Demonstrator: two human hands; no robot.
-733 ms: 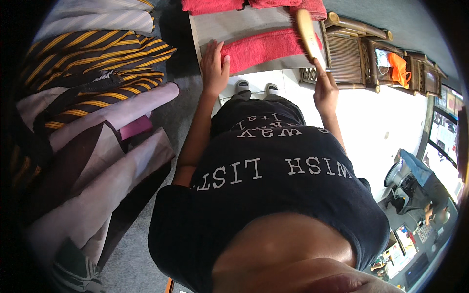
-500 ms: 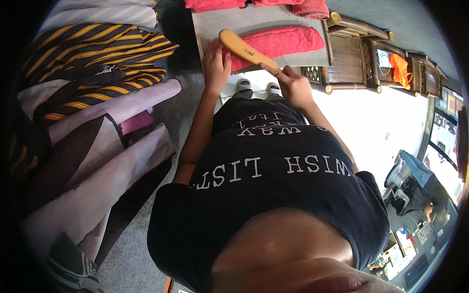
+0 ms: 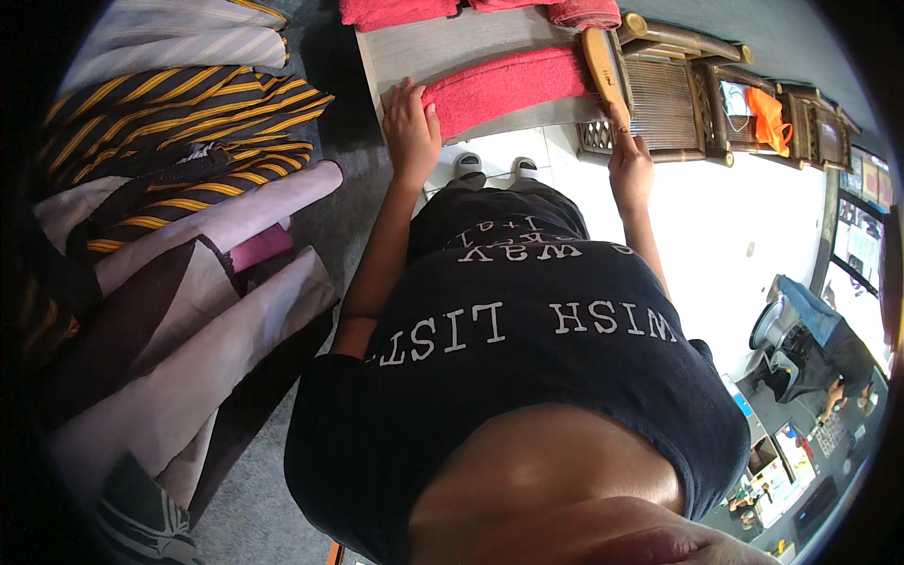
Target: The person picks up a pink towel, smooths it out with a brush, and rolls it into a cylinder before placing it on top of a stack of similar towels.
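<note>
A folded red towel (image 3: 508, 89) lies lengthwise along the near side of a grey tabletop (image 3: 414, 47). My left hand (image 3: 411, 132) rests at the towel's left end, fingers stretched out over the cloth and table edge. In my right hand (image 3: 631, 169) is the handle of a long wooden brush (image 3: 604, 73). Its oblong back faces up and its head points away from me, against the towel's right end. The brush's underside is hidden.
More folded red towels (image 3: 400, 11) and a rolled red towel (image 3: 584, 13) sit at the table's far edge. Striped fabric (image 3: 188, 104) and pale fabric rolls (image 3: 226, 212) lie left. A bamboo bench (image 3: 664, 104) stands right, with an orange bag (image 3: 769, 122) beyond. Another person (image 3: 833, 400) is at a desk.
My right hand has swung the brush from the towel's left end to its right end, turning it to point away. My left hand stays by the left end.
</note>
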